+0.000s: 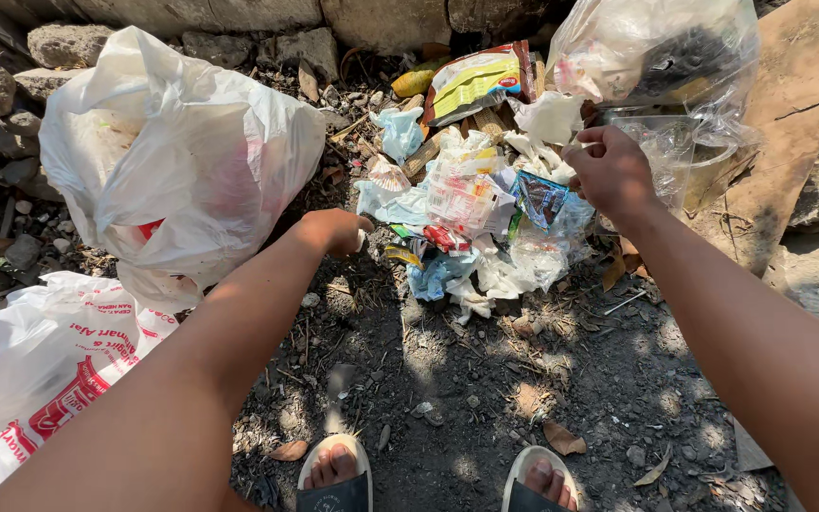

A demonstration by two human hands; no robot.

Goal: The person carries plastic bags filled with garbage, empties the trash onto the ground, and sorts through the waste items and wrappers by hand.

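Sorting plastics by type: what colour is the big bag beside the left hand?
White, slightly see-through, best seen in the head view.

A: Litter heap [471, 213] — crumpled wrappers, white, pale blue and red, piled loose on dark soil.
B: Clear plastic cup [677, 156] at its right edge — tilted, crinkled, under a clear bag [656, 52].

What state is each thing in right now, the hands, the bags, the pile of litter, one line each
left hand: closed in a fist at the litter pile's edge
right hand: fingers pinched on a clear plastic bag
clear plastic bag: crumpled, open, lifted at its edge
large white bag: puffed up, standing on the ground
printed white bag: lying flat, crumpled
litter pile: loose wrappers heaped on the dirt
sandals: worn, toes showing
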